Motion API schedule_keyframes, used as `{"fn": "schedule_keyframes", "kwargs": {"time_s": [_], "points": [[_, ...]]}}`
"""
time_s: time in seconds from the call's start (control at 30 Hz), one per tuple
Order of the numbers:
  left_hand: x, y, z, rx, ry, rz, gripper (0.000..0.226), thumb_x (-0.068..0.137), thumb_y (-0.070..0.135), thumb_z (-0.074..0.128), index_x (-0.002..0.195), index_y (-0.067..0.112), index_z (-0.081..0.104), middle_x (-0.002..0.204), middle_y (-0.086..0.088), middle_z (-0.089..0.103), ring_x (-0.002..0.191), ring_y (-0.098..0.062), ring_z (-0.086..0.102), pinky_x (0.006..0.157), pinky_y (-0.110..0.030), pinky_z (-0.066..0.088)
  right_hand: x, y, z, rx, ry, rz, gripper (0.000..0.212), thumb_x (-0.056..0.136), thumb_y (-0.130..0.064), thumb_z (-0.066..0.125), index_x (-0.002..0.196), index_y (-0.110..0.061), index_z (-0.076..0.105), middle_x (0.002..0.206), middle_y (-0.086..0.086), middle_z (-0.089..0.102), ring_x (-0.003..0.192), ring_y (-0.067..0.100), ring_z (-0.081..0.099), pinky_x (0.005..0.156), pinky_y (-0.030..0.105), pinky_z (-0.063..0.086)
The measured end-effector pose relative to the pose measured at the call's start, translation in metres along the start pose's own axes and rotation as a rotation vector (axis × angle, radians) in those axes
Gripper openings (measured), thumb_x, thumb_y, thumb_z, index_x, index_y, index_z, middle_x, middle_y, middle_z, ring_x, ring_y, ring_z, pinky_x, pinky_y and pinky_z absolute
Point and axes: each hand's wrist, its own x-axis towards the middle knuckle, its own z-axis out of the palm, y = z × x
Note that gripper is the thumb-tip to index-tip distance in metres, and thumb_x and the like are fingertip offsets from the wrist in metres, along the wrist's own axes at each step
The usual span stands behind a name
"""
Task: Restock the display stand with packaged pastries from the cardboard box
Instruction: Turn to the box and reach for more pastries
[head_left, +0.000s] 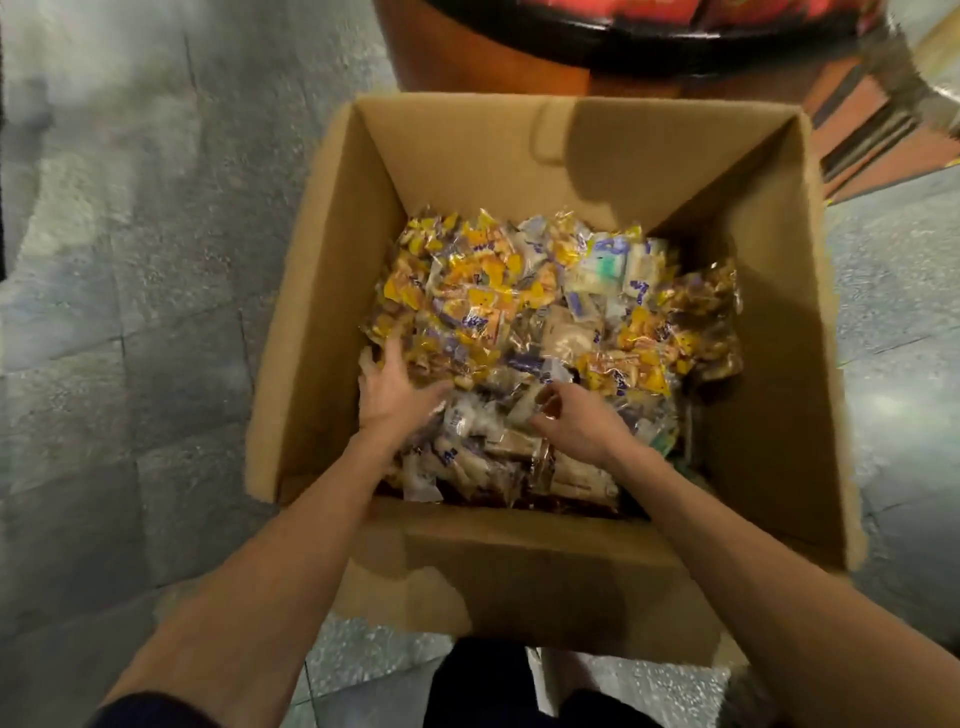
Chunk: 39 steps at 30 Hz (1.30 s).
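Observation:
An open cardboard box (519, 171) stands on the floor, its bottom covered with many small packaged pastries (519, 301) in clear, yellow and purple wrappers. Both my hands are down inside it. My left hand (397, 387) lies spread on the packets at the left, fingers fairly straight. My right hand (576, 418) sits over the packets near the middle with its fingers curled; whether they pinch a packet is hidden. The round display stand (623, 47) rises just behind the box, its black rim and some red packs showing at the top edge.
Grey tiled floor (130, 260) surrounds the box. The near flap of the box (545, 582) folds out toward me above my dark trousers (483, 686). A red and dark striped base (862, 124) lies at the right behind the box.

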Motion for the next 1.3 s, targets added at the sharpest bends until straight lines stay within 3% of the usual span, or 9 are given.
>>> {"fn": "schedule_keyframes", "kwargs": {"time_s": [0.13, 0.27, 0.43, 0.53, 0.67, 0.87, 1.07, 1.2, 1.3], "points": [[0.044, -0.011, 0.011, -0.24, -0.009, -0.104, 0.117, 0.073, 0.046, 0.084, 0.152, 0.048, -0.002, 0.162, -0.017, 0.002, 0.147, -0.039, 0.015, 0.115, -0.055, 0.024, 0.065, -0.023, 0.009, 0.182, 0.01, 0.08, 0.052, 0.095, -0.038, 0.065, 0.136, -0.01, 0.049, 0.124, 0.005, 0.061, 0.105, 0.025, 0.063, 0.093, 0.046, 0.054], [0.077, -0.013, 0.018, -0.384, -0.006, -0.06, 0.115, 0.072, 0.037, 0.086, 0.155, 0.044, 0.007, 0.164, -0.005, 0.01, 0.149, -0.027, 0.015, 0.117, -0.051, 0.021, 0.127, -0.04, 0.01, 0.512, 0.168, 0.239, 0.044, 0.088, -0.05, 0.07, 0.104, -0.009, 0.064, 0.104, 0.011, 0.072, 0.098, 0.031, 0.069, 0.09, 0.051, 0.056], [0.099, -0.015, 0.019, -0.386, -0.086, -0.091, 0.093, 0.075, 0.033, 0.084, 0.152, 0.033, 0.032, 0.157, -0.002, 0.033, 0.145, -0.026, 0.028, 0.115, -0.05, 0.029, 0.172, -0.055, 0.017, 0.753, 0.217, 0.333, 0.033, 0.084, -0.037, 0.079, 0.101, -0.011, 0.071, 0.096, 0.004, 0.073, 0.077, 0.016, 0.069, 0.06, 0.028, 0.056], [0.106, -0.016, 0.019, -0.447, -0.044, -0.128, 0.081, 0.076, 0.027, 0.084, 0.146, 0.031, 0.044, 0.148, 0.001, 0.046, 0.138, -0.022, 0.039, 0.11, -0.047, 0.037, 0.182, -0.059, 0.018, 0.747, 0.273, 0.356, 0.018, 0.085, -0.021, 0.078, 0.096, -0.01, 0.069, 0.086, 0.004, 0.073, 0.071, 0.014, 0.07, 0.06, 0.027, 0.059], [0.11, -0.012, 0.017, -0.467, -0.021, -0.137, 0.058, 0.079, 0.021, 0.081, 0.131, 0.03, 0.058, 0.139, 0.001, 0.052, 0.13, -0.019, 0.045, 0.104, -0.038, 0.04, 0.177, -0.062, 0.015, 0.519, 0.351, 0.219, 0.021, 0.089, -0.033, 0.073, 0.088, -0.015, 0.063, 0.087, 0.003, 0.07, 0.081, 0.021, 0.07, 0.074, 0.037, 0.06], [0.11, -0.015, 0.008, -0.564, 0.03, -0.144, 0.04, 0.079, 0.017, 0.08, 0.099, 0.043, 0.057, 0.131, 0.005, 0.056, 0.124, -0.017, 0.05, 0.101, -0.042, 0.047, 0.207, -0.068, -0.015, 0.588, 0.442, 0.201, 0.018, 0.087, -0.036, 0.075, 0.089, -0.022, 0.063, 0.088, -0.001, 0.069, 0.08, 0.017, 0.069, 0.08, 0.044, 0.06], [0.1, -0.017, 0.004, -0.602, 0.043, -0.145, 0.039, 0.08, 0.019, 0.08, 0.108, 0.036, 0.059, 0.127, 0.005, 0.056, 0.117, -0.013, 0.051, 0.087, -0.026, 0.042, 0.242, -0.08, -0.023, 0.597, 0.307, 0.284, 0.045, 0.078, -0.021, 0.085, 0.108, -0.021, 0.052, 0.107, 0.004, 0.068, 0.092, 0.02, 0.071, 0.082, 0.041, 0.061], [0.091, -0.016, 0.002, -0.599, 0.051, -0.119, 0.039, 0.081, 0.021, 0.08, 0.11, 0.036, 0.059, 0.127, 0.004, 0.055, 0.118, -0.015, 0.05, 0.088, -0.027, 0.041, 0.241, -0.08, -0.03, 0.556, 0.406, 0.337, 0.073, 0.075, -0.009, 0.086, 0.127, -0.013, 0.035, 0.119, 0.011, 0.057, 0.101, 0.025, 0.066, 0.08, 0.039, 0.061], [0.085, -0.018, 0.0, -0.583, 0.055, -0.106, 0.039, 0.08, 0.022, 0.08, 0.11, 0.036, 0.059, 0.127, 0.006, 0.055, 0.12, -0.015, 0.048, 0.091, -0.029, 0.041, 0.239, -0.07, -0.031, 0.64, 0.364, 0.435, 0.08, 0.062, -0.013, 0.093, 0.123, -0.005, 0.043, 0.116, 0.015, 0.064, 0.097, 0.03, 0.07, 0.077, 0.047, 0.062]]}}
